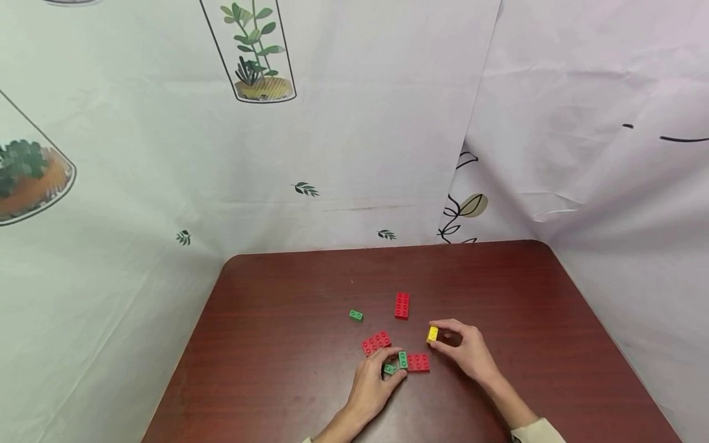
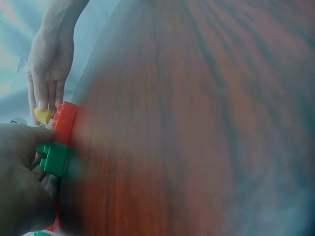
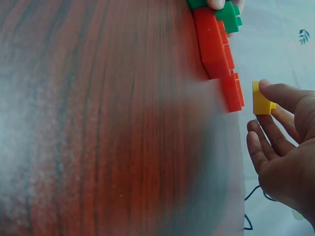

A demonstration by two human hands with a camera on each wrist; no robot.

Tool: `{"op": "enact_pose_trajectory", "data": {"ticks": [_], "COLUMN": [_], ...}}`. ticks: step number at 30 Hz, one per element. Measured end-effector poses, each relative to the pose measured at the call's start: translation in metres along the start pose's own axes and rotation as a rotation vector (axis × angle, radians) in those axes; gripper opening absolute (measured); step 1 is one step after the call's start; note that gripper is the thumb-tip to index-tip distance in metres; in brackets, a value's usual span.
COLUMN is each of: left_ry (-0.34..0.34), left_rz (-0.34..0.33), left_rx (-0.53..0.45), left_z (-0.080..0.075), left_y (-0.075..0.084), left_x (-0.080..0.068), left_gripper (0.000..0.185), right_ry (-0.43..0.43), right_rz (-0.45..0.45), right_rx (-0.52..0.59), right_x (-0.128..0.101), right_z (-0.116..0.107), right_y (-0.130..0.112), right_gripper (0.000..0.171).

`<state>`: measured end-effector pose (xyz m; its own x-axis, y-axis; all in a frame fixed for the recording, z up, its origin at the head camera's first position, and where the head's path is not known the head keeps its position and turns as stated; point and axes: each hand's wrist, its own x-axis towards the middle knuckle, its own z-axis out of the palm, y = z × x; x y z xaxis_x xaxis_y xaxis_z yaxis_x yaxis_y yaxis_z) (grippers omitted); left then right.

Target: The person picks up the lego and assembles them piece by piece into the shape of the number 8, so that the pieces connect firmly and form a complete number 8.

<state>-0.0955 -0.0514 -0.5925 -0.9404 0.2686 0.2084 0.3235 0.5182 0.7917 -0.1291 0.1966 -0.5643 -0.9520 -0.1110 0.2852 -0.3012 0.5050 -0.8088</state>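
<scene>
In the head view my left hand (image 1: 370,381) pinches a small green brick (image 1: 403,360) between thumb and forefinger. That brick sits on the left end of a red brick (image 1: 419,363) lying on the table. Another green brick (image 1: 390,369) shows just left of it, within the curve of the same hand. To the right, my right hand (image 1: 469,354) holds a small yellow brick (image 1: 432,334) by thumb and fingertips. The right wrist view shows the yellow brick (image 3: 263,98) raised off the tabletop, apart from the red bricks, its studs facing the palm side.
Behind my left hand lies a red brick (image 1: 376,342), partly covered by the fingers. Farther back are another red brick (image 1: 402,306) and a small green brick (image 1: 356,315). The brown table (image 1: 288,344) meets a hanging white patterned cloth (image 1: 354,141) at its far edge.
</scene>
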Motion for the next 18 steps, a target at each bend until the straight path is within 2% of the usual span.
{"op": "enact_pose_trajectory", "data": {"ticks": [9,18], "left_ry": [0.001,0.02], "left_rz": [-0.003,0.031], "left_rx": [0.008,0.012], "left_z": [0.0,0.0], "left_y": [-0.001,0.0], "left_x": [0.0,0.0], "left_gripper": [0.036,0.036], "right_ry": [-0.045,-0.061], "right_rz": [-0.021,-0.052], "right_rx": [0.002,0.004], "right_x": [-0.006,-0.013], "right_z": [-0.004,-0.004], "right_y": [-0.009,-0.012], "right_gripper": [0.042,0.04]}}
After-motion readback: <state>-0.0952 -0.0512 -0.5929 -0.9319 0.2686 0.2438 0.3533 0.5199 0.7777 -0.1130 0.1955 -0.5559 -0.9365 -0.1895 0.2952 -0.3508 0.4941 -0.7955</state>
